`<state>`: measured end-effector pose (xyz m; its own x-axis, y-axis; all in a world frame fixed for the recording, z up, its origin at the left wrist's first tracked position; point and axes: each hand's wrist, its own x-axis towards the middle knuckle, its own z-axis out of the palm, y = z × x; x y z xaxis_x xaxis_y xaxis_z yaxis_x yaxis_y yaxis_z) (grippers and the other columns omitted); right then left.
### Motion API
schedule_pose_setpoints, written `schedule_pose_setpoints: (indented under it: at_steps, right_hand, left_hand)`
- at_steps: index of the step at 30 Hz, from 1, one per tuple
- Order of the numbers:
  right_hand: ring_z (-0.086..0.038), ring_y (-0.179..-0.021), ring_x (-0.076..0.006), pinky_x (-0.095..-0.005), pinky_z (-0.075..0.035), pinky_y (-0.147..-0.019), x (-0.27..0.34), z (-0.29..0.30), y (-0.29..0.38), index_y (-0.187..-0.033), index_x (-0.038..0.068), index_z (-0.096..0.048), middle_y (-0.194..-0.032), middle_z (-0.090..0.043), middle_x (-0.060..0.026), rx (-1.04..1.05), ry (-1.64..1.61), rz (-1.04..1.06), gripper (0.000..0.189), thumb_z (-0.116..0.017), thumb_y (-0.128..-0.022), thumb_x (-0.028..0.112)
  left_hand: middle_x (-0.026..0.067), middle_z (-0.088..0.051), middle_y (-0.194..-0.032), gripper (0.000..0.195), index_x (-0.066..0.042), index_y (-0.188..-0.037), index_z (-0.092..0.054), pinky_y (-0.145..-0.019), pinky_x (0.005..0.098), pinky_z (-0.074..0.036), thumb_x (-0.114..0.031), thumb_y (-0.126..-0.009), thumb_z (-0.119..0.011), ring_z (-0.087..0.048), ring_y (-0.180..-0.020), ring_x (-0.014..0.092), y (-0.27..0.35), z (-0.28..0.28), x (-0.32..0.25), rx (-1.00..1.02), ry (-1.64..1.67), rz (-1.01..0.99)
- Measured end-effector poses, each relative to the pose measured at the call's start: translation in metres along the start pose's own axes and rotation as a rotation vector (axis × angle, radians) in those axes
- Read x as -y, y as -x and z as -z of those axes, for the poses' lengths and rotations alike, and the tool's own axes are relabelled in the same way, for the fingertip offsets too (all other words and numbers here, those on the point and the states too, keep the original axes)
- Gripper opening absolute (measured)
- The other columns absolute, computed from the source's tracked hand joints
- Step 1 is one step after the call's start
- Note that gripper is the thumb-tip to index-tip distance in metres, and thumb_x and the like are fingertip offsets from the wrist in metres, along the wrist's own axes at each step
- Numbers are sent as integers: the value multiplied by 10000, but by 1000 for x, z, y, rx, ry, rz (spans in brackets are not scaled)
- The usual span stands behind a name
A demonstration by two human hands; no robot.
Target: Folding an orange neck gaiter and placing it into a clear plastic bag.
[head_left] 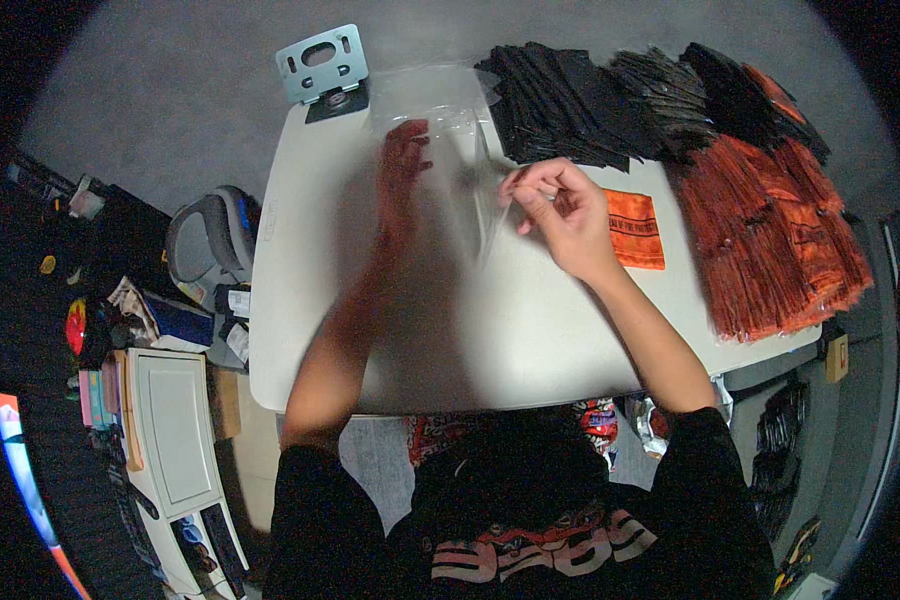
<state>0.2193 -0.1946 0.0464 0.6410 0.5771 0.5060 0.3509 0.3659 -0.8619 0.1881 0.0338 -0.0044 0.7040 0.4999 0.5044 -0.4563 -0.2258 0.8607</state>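
Note:
A clear plastic bag or sheet [457, 124] stands in loose folds over the far middle of the white table [562, 337]. My right hand [562, 214] pinches its edge between thumb and fingertips. My left hand [405, 150] is in dark shadow at the plastic's left side, fingers curled and apart, with nothing visible between them. Whether it is inside or behind the plastic I cannot tell. Just right of my right hand lies a folded orange fabric piece [636, 238] with dark printed writing, partly hidden by the wrist.
Black flat pieces [555, 105] lie fanned at the far edge. Beside them are dark plastic-wrapped packets [664, 94] and rows of orange wrapped packets [757, 247]. A metal bracket [322, 64] stands at the far left corner. A white cabinet [176, 427] is left of the table.

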Motion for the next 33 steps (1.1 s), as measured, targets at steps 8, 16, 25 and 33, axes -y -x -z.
schedule_pose_setpoints:
  at_steps: [8,16,25,33]
  right_hand:
    - [-689,-798,-149,-238,-570,-530,-17,13,-9,-1084,61,-561,-963,-687,-94,132,-254,-233,140,-567,-1061,199]
    - [-624,-726,-90,-219,-552,-544,-32,28,-12,-1063,78,-592,-885,-642,-38,-49,-494,-310,122,-576,-1056,199]
    - [-576,-714,-76,-231,-563,-628,-17,42,-20,-1061,75,-624,-864,-634,-4,-28,-494,-422,119,-597,-1047,191]
    - [-631,-825,-90,-215,-560,-667,-10,54,-22,-1267,58,-610,-983,-673,-35,23,-378,-596,258,-547,-1072,214]
  left_hand:
    - [62,-651,-1131,427,-101,-1231,-584,-916,367,-502,-480,-1039,-543,-632,-1026,188,12,5,9,357,368,362]
    - [39,-639,-894,288,-76,-1009,-604,-524,284,-529,-362,-1029,-627,-640,-647,141,4,-1,-20,93,179,229]
    - [51,-640,-776,293,-64,-1075,-578,-488,288,-523,-355,-1049,-599,-674,-639,151,-7,0,-46,-118,85,237]
    - [62,-596,-644,250,-80,-1093,-518,-392,279,-425,-329,-1084,-526,-541,-450,133,-15,12,-37,-124,138,172]
